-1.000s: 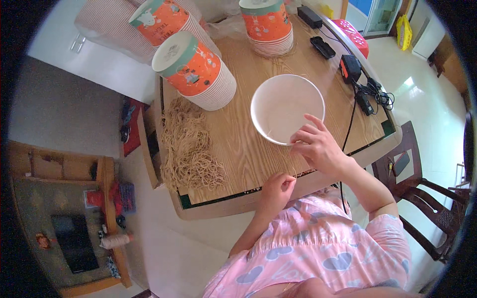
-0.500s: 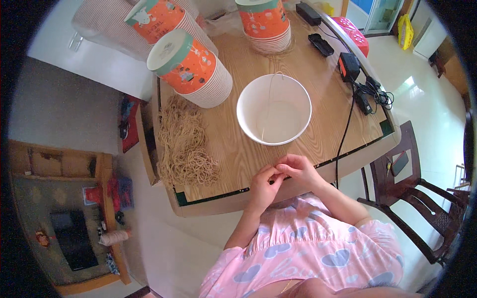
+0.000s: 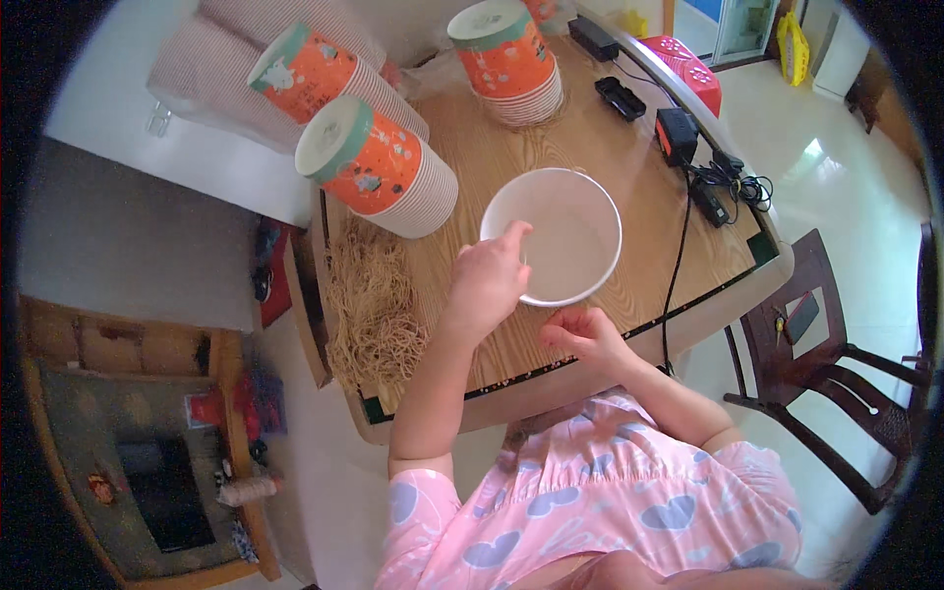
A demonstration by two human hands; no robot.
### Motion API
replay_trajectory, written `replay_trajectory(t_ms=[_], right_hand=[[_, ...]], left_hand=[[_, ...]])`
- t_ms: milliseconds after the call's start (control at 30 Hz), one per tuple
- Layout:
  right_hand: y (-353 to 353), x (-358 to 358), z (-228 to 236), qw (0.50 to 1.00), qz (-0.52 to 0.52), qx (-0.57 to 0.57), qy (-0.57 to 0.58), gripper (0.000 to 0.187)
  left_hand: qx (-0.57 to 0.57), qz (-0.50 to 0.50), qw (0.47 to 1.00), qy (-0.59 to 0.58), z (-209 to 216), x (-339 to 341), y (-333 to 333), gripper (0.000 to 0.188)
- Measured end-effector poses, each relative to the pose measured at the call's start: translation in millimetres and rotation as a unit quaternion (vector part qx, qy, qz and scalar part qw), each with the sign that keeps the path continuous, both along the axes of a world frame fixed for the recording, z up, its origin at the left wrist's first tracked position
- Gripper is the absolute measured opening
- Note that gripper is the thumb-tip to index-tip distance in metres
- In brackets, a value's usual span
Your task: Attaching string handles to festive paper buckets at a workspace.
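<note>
Head view, sole view available. The white paper tub (image 3: 590,218) stands open side up on the wooden table (image 3: 644,265), set back from the near edge. The left hand (image 3: 489,280) lies over the tub's near left rim, forefinger extended across it, other fingers bent; whether it pinches anything cannot be told. The right hand (image 3: 590,339) is poised above the table's near edge, apart from the left hand, its fingers curled; no object can be made out in its grasp, and a thin strand there cannot be ruled out.

A tangled heap of tan cord (image 3: 374,310) lies just beside the left forearm. A stack of orange-banded tubs (image 3: 379,167) stands behind it.

Risks, in the inspector's judgement: the tub appears light and unsecured, so a push on its rim could slide or tip it; the forearm brushing the heap could snag loose loops; a black cable (image 3: 677,256) running over the near edge could be caught by the right arm, dragging the adapter (image 3: 676,136)
</note>
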State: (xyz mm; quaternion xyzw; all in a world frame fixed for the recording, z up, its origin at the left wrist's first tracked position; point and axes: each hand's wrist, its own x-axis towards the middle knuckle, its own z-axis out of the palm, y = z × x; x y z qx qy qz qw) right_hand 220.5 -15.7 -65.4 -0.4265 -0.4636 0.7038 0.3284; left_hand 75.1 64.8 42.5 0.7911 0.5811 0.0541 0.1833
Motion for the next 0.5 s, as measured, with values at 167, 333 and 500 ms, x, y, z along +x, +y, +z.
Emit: replay_trajectory(t_ms=[167,333,500], right_hand=[[3.4,6.0,4.4,0.995,-0.055,0.018,0.086,0.024],[15.9,9.5,0.9,0.992,-0.07,0.028,0.102,0.028],[31.5,-4.2,-1.2,0.986,-0.102,0.038,0.124,0.024]], left_hand=[[0.029,0.038,0.946,-0.32,28.2,-0.9,-24.2,0.035],[-0.009,0.102,0.85,-0.516,-24.9,-15.0,-72.4,0.024],[-0.037,0.218,0.748,-0.626,-102.5,-4.0,-69.6,0.016]])
